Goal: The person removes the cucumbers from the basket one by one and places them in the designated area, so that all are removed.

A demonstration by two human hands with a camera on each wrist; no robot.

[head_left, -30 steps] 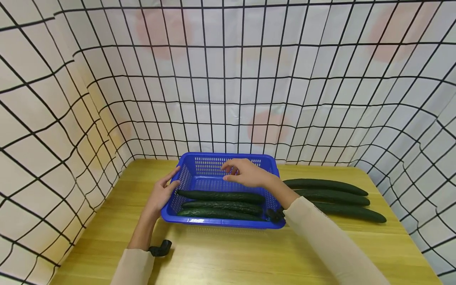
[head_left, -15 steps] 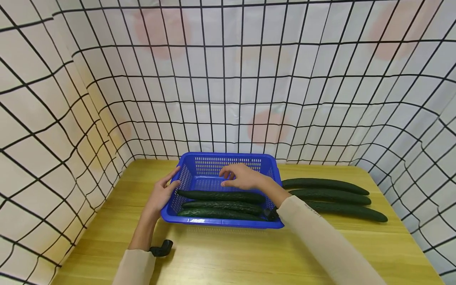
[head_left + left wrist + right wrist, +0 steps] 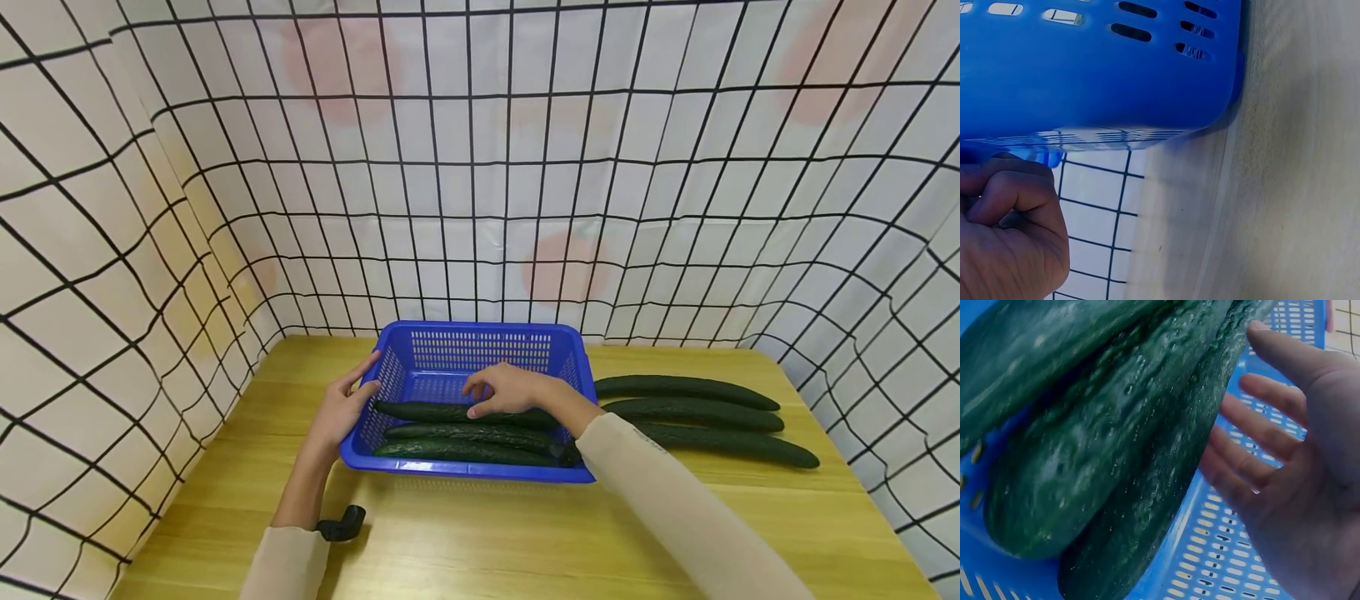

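Observation:
A blue plastic basket (image 3: pixel 480 327) stands on the table with three dark green cucumbers lying lengthwise in its near half. At its left rim my left hand (image 3: pixel 341 412) holds on, thumb over the inside; the left wrist view shows the hand's fingers (image 3: pixel 1016 187) bent at the basket's edge. My right hand (image 3: pixel 510 390) is inside the basket at the farthest of these cucumbers (image 3: pixel 427 411). In the right wrist view its fingers are loosely spread along that cucumber's (image 3: pixel 1166 481) far side, with the thumb tip near its top edge. No firm grip shows.
Three more cucumbers (image 3: pixel 697 412) lie side by side on the wooden table (image 3: pixel 465 542), right of the basket. A black grid net (image 3: pixel 472 162) before a pale sheet rises behind and at both sides. A black wrist device (image 3: pixel 343 523) sits on the left wrist.
My right hand has come down and slightly nearer, from above the basket to the farthest cucumber inside it. The left hand stays at the rim, and the cucumbers have not visibly moved.

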